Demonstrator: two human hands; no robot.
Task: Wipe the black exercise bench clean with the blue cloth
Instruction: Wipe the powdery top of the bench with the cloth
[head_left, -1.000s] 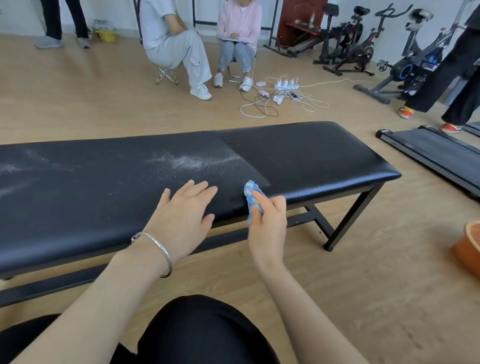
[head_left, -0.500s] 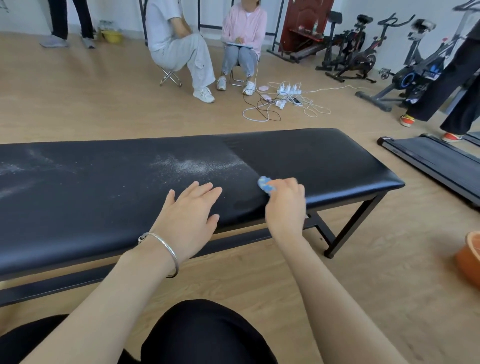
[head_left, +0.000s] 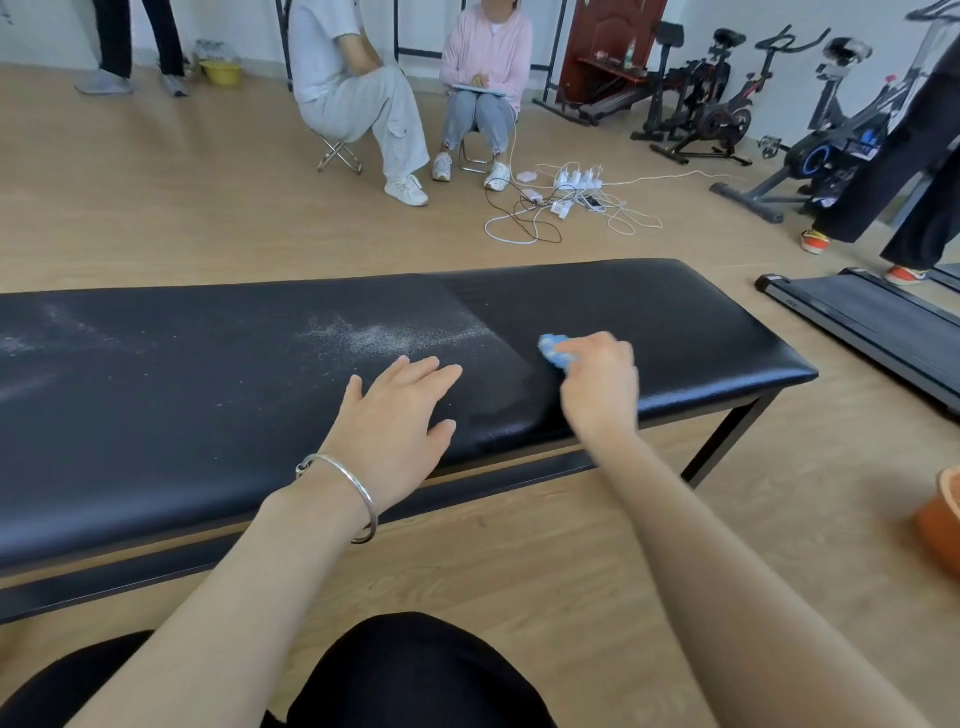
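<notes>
I see the right hand (head_left: 600, 387) gripping the blue cloth (head_left: 555, 351) on the black bench (head_left: 675, 332), left hand (head_left: 395, 421) flat, fingers straight, beside white dust (head_left: 384, 335)

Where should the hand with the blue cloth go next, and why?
Probably a sweep leftward. The right hand grips the blue cloth on the black bench, at the edge of its cleaner right stretch. The white powder lies just to the left, beyond the left hand, which rests flat on the bench.
</notes>
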